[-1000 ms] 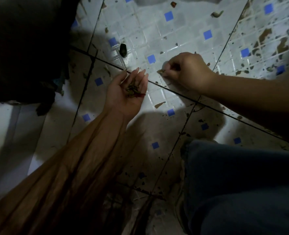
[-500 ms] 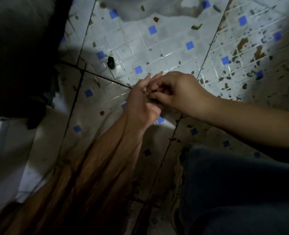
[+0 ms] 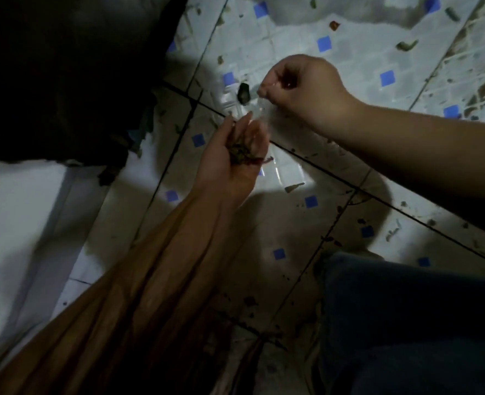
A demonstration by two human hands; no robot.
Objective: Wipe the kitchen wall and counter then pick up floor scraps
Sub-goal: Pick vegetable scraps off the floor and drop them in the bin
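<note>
Your knee [image 3: 406,323] in dark trousers fills the near right corner of the view as you crouch over a tiled floor [image 3: 292,223]. Just beyond it, your left hand [image 3: 232,158] is cupped palm up, fingers straight and close together, carrying a small heap of gathered scraps [image 3: 239,151]. Farther on, your right hand [image 3: 301,86] hovers with fingers curled toward the thumb beside a dark lump [image 3: 244,94] on the floor; whether that grip pinches anything cannot be told. More scraps [image 3: 406,45] lie scattered across the far tiles, and one sliver [image 3: 294,187] lies near your left wrist.

The heap sits loose on an open palm, so tilting that hand while you reach could well spill it back onto the floor. The tiles shine as if wet, so thin pieces may cling and slip from a pinch. The dim light could also leave small scraps missed.
</note>
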